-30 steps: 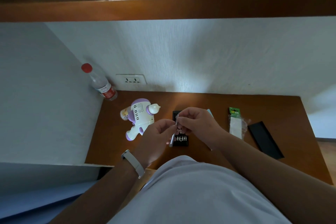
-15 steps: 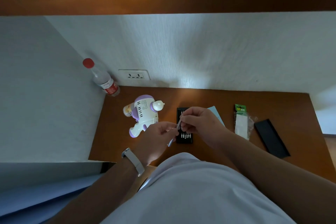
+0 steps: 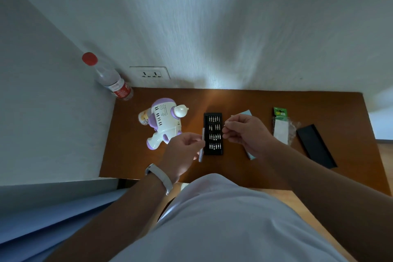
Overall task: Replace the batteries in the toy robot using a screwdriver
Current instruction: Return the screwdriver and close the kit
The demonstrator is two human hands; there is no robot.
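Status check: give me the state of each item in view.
toy robot, lying on the desk, untouched.
screwdriver, held in the left hand.
bit case, open, its lid off to the right.
right hand, pinching what looks like a bit.
bottle, upright, capped.
battery pack, lying untouched.

**A white corner, dimly lit**

A wooden desk point(image 3: 265, 108) fills the corner between a white textured back wall point(image 3: 212, 27) and a left wall point(image 3: 42, 112). A white socket point(image 3: 150, 72) sits low on the back wall. A warm light patch point(image 3: 214, 97) lies on the desk's far edge.
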